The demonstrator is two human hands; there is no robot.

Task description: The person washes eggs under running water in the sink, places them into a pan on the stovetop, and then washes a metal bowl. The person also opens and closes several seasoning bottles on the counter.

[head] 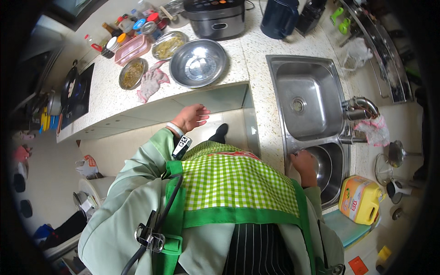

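Observation:
My left hand (191,118) hangs in the air over the floor, just off the counter's front edge, its fingers apart and nothing in them. My right hand (303,163) is over the left rim of the smaller sink basin (335,156), fingers curled downward; whether it grips anything is hidden. Inside that basin a round metal vessel (322,168) shows partly. The larger steel basin (311,99) beside it has a drain. Nearest my left hand on the counter are a wide metal bowl (198,63) and a crumpled pink-edged cloth (153,82).
Dishes of food (132,74), a pink plastic container (132,50), jars and bottles stand at the back left. A rice cooker (216,20) and a dark kettle (279,17) are behind. A pan (70,84) sits on the hob. A yellow jug (361,199) stands right of the sink.

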